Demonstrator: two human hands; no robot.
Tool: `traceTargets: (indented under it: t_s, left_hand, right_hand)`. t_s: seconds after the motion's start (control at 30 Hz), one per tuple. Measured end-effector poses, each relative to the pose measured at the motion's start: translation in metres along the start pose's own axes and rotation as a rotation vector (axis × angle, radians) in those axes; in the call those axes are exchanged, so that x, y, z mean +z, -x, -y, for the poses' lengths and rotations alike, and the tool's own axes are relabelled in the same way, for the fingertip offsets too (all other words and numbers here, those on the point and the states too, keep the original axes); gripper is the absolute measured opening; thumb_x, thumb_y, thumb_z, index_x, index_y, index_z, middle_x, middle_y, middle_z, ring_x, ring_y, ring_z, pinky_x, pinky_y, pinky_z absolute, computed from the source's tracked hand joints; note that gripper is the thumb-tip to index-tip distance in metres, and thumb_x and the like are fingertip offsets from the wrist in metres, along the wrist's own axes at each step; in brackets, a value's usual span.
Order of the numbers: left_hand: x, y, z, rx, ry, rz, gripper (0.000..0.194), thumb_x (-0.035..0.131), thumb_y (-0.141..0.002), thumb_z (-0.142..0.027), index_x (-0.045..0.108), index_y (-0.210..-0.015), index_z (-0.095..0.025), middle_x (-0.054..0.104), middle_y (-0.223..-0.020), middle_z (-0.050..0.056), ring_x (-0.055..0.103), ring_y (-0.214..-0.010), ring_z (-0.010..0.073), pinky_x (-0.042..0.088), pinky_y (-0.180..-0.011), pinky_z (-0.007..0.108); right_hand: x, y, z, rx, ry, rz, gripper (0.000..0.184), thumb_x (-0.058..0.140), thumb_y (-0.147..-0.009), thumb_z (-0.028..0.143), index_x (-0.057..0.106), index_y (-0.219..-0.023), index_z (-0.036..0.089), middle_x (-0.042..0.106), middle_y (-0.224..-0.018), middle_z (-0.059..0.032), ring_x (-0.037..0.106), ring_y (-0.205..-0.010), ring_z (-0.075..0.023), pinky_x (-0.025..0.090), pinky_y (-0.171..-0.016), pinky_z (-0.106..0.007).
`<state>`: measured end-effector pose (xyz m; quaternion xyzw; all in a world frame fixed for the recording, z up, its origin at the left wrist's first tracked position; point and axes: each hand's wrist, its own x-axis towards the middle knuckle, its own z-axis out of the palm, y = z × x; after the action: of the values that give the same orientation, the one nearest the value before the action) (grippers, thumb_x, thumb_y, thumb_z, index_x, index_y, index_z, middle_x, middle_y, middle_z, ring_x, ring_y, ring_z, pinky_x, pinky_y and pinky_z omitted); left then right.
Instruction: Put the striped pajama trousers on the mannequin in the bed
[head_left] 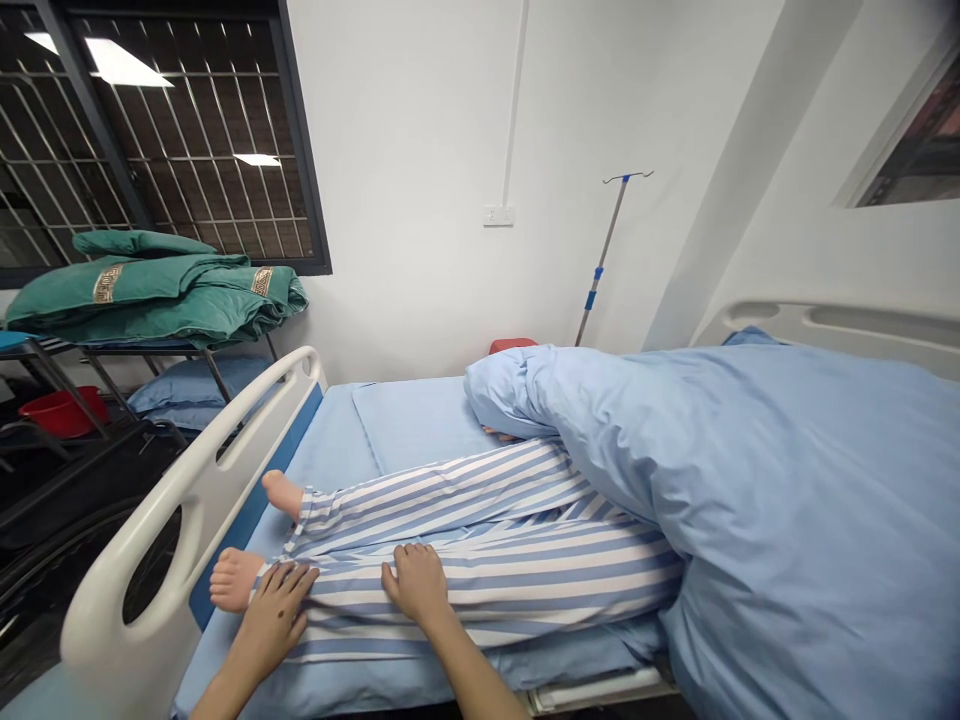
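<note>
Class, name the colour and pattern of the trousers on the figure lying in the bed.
The pyjama trousers are white with blue stripes, seen best in the head view.

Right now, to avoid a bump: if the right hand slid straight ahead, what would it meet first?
Probably the far striped trouser leg, beyond the leg under the right hand; depth is unclear.

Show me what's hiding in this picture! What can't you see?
All from the head view:
- The lying person's upper body: hidden under the blue duvet.
- The red object: mostly hidden behind the duvet, so I cannot tell what it is.
- The red basin: partly hidden behind the metal rack's legs.
- The right-hand window: cut off by the picture's edge.
</note>
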<state>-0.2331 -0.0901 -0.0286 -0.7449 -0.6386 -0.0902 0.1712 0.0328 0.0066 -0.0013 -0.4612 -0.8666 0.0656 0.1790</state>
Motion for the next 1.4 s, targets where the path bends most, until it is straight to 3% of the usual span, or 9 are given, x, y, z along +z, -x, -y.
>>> traceTargets:
  t_s: [0.17, 0.37, 0.57, 0.77, 1.0, 1.13, 1.27, 1.33, 1.4]
  left_hand:
    - [-0.009, -0.025, -0.025, -0.152, 0.106, 0.053, 0.051, 0.042, -0.070, -0.018, 0.052, -0.120, -0.021, 0.058, -0.118, 0.005, 0.048, -0.110, 0.0217, 0.034, -0.099, 0.037]
    - [-0.012, -0.044, -0.057, -0.282, 0.063, 0.417, 0.068, 0.045, -0.058, -0.021, 0.046, -0.126, -0.015, 0.054, -0.122, 0.013, 0.043, -0.116, 0.0287, 0.021, -0.104, 0.046]
    - [-0.014, -0.045, -0.065, -0.296, 0.026, 0.531, 0.071, 0.046, -0.058, -0.025, 0.044, -0.128, -0.012, 0.049, -0.126, 0.018, 0.039, -0.120, 0.0339, 0.010, -0.105, 0.051]
    - [-0.016, -0.058, -0.058, -0.325, 0.133, 0.654, 0.072, 0.040, -0.062, -0.017, 0.036, -0.134, -0.012, 0.040, -0.135, 0.018, 0.030, -0.127, 0.0341, 0.012, -0.104, 0.053]
    - [-0.020, -0.140, -0.040, -0.240, 0.361, 0.326, 0.064, 0.040, -0.065, -0.018, 0.038, -0.128, -0.011, 0.045, -0.130, 0.011, 0.037, -0.123, 0.0217, 0.026, -0.102, 0.035]
    - [0.005, -0.178, -0.017, -0.231, 0.232, 0.386, 0.072, 0.042, -0.060, -0.011, 0.032, -0.132, -0.009, 0.046, -0.128, 0.015, 0.040, -0.119, 0.0220, 0.031, -0.097, 0.034]
    - [0.038, -0.181, 0.011, -0.244, -0.045, 0.483, 0.058, 0.038, -0.067, -0.009, 0.043, -0.124, -0.010, 0.058, -0.112, 0.017, 0.054, -0.102, 0.0279, 0.035, -0.087, 0.044]
    - [0.048, -0.179, 0.019, -0.243, -0.115, 0.485, 0.049, 0.033, -0.070, -0.007, 0.049, -0.116, -0.013, 0.062, -0.104, 0.016, 0.057, -0.095, 0.0276, 0.036, -0.083, 0.046]
    - [0.050, -0.179, 0.022, -0.238, -0.135, 0.499, 0.046, 0.034, -0.070, -0.007, 0.052, -0.112, -0.015, 0.064, -0.100, 0.014, 0.059, -0.093, 0.0270, 0.036, -0.081, 0.045]
  right_hand:
    - [-0.001, 0.000, 0.000, 0.001, -0.010, 0.006, 0.031, 0.038, -0.085, 0.036, 0.061, -0.088, 0.015, 0.064, -0.085, -0.0108, 0.057, -0.085, -0.0234, 0.037, -0.079, -0.036]
    - [-0.001, 0.000, 0.001, 0.003, 0.004, 0.019, 0.031, 0.037, -0.086, 0.036, 0.060, -0.089, 0.015, 0.064, -0.087, -0.0109, 0.057, -0.086, -0.0237, 0.037, -0.079, -0.036]
    - [-0.008, 0.001, 0.005, 0.004, -0.002, 0.047, 0.031, 0.036, -0.086, 0.035, 0.060, -0.089, 0.015, 0.064, -0.088, -0.0113, 0.056, -0.088, -0.0238, 0.036, -0.080, -0.035]
    - [-0.013, -0.011, -0.005, 0.028, -0.135, 0.167, 0.027, 0.042, -0.082, 0.033, 0.062, -0.092, 0.018, 0.066, -0.089, -0.0081, 0.059, -0.086, -0.0224, 0.038, -0.074, -0.030]
    - [-0.042, -0.054, -0.060, 0.100, -0.376, 0.359, 0.025, 0.050, -0.072, 0.030, 0.066, -0.084, 0.015, 0.067, -0.083, -0.0059, 0.058, -0.077, -0.0182, 0.037, -0.065, -0.024]
    - [-0.045, -0.067, -0.100, 0.170, -0.478, 0.436, 0.020, 0.051, -0.069, 0.028, 0.066, -0.071, 0.014, 0.064, -0.067, -0.0019, 0.056, -0.067, -0.0149, 0.037, -0.059, -0.021]
    - [-0.035, -0.073, -0.131, 0.297, -0.577, 0.544, 0.018, 0.051, -0.068, 0.028, 0.063, -0.066, 0.014, 0.057, -0.055, 0.0008, 0.054, -0.057, -0.0126, 0.038, -0.054, -0.020]
    - [-0.029, -0.079, -0.140, 0.353, -0.650, 0.662, 0.016, 0.053, -0.067, 0.028, 0.063, -0.073, 0.016, 0.056, -0.055, 0.0022, 0.053, -0.051, -0.0112, 0.039, -0.051, -0.021]
    - [-0.022, -0.088, -0.146, 0.395, -0.730, 0.887, 0.021, 0.058, -0.063, 0.027, 0.062, -0.083, 0.020, 0.058, -0.057, 0.0030, 0.051, -0.044, -0.0103, 0.040, -0.047, -0.022]
